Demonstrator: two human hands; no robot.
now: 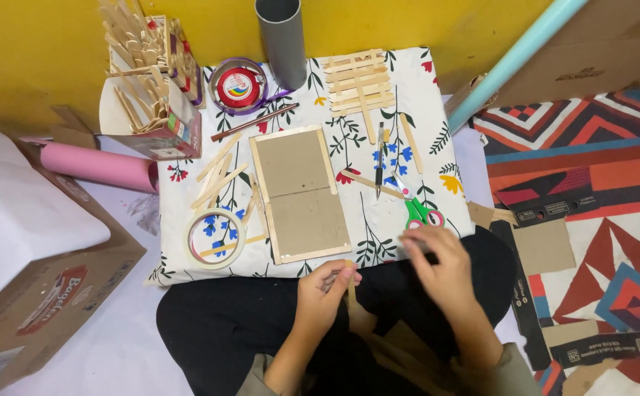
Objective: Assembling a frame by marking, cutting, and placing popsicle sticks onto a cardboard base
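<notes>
Low in the frame's middle, the left hand point(323, 290) pinches a wooden stick point(350, 287) between closed fingertips. The stick stands nearly upright in the picture, its top meeting the cardboard panel point(301, 192). The right hand point(441, 264) hovers with fingers loosely spread near the green-handled scissors point(417, 209).

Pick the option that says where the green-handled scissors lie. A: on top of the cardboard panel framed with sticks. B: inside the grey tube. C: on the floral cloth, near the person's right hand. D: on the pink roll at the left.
C: the green-handled scissors lie flat on the floral cloth, handles just above the right hand, to the right of the cardboard panel and apart from it.
</notes>
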